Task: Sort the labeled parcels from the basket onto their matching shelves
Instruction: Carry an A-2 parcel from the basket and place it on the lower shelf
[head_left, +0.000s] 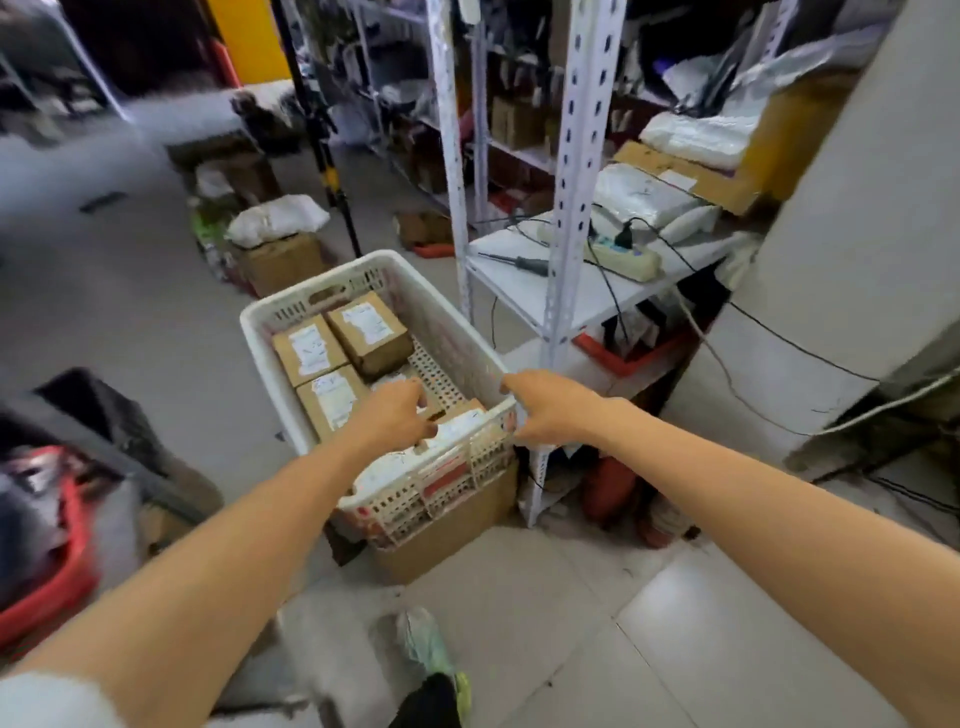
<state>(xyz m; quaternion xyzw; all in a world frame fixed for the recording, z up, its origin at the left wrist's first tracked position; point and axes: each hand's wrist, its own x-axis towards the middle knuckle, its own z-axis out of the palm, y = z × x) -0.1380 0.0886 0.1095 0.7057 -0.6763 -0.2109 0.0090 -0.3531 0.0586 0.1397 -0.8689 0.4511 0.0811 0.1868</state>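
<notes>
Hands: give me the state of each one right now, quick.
Left hand: inside the white basket, fingers curled onto a labeled parcel; not lifted.
Right hand: closed on the basket's near right rim.

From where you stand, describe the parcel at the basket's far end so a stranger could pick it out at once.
Find the white plastic basket on the floor beside the white metal shelf. At its far end lie brown cardboard parcels with white labels. The one wanted is the back right box: it sits tilted and higher than its flat neighbours.

Parcel stockroom: metal shelving (574, 156), cartons (283, 262)
</notes>
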